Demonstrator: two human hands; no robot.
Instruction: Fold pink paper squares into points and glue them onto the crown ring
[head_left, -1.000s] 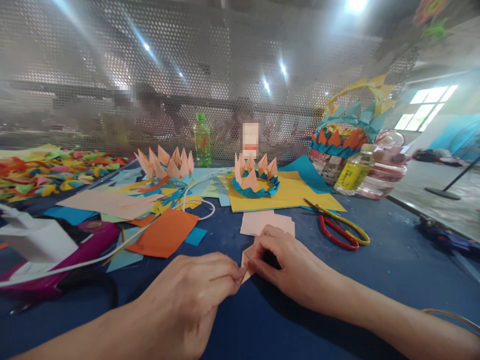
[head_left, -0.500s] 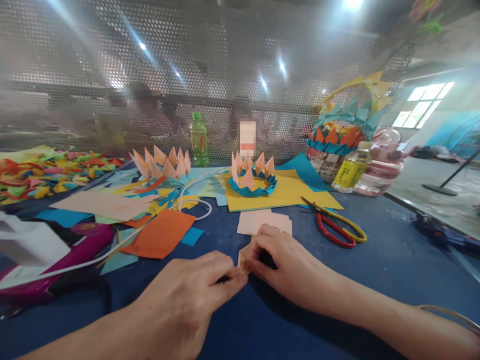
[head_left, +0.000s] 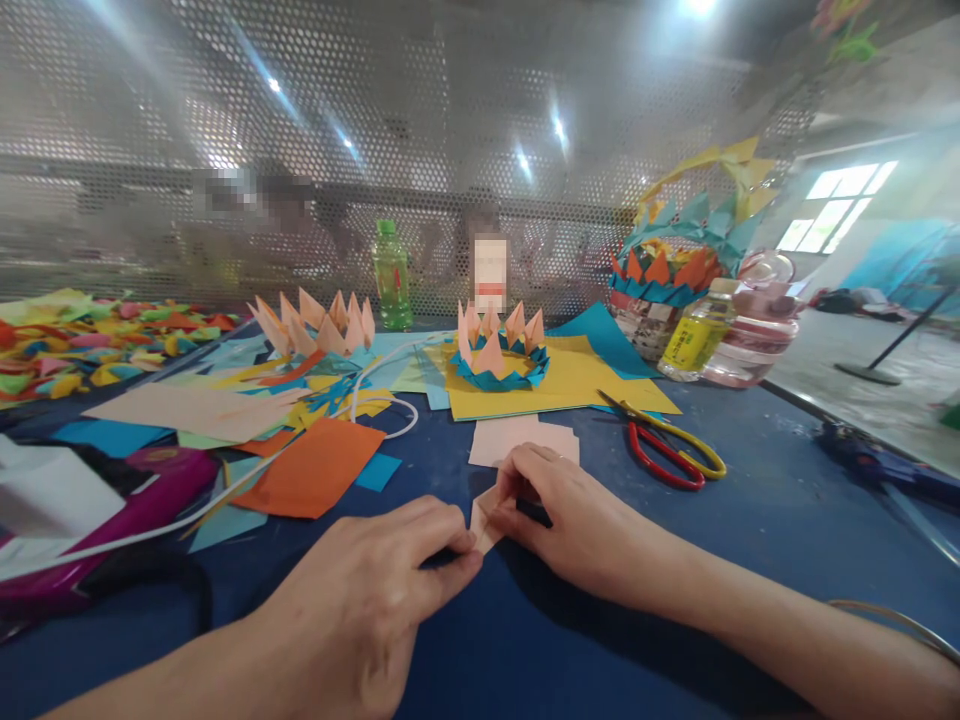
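Note:
A small folded piece of pale pink paper [head_left: 486, 522] is held low over the blue table, between my two hands. My left hand [head_left: 401, 570] pinches its lower left edge between thumb and fingertips. My right hand [head_left: 555, 520] has its fingers closed on the upper right part, hiding much of the paper. Just beyond my right hand lie flat pale pink sheets [head_left: 504, 440]. Farther back, a blue paper ring with pink points [head_left: 499, 365] rests on yellow paper [head_left: 600, 385].
Scissors [head_left: 667, 445] with red and yellow handles lie to the right. Bottles, including a yellow-labelled bottle [head_left: 697, 335], stand at the back right. Orange paper [head_left: 311, 468], a white cord [head_left: 409, 425] and a purple device [head_left: 172, 485] are on the left. A glue gun [head_left: 877, 455] lies far right.
My right fingers have shifted slightly on the folded paper, and more of its face shows between the hands. The whole view has moved a little.

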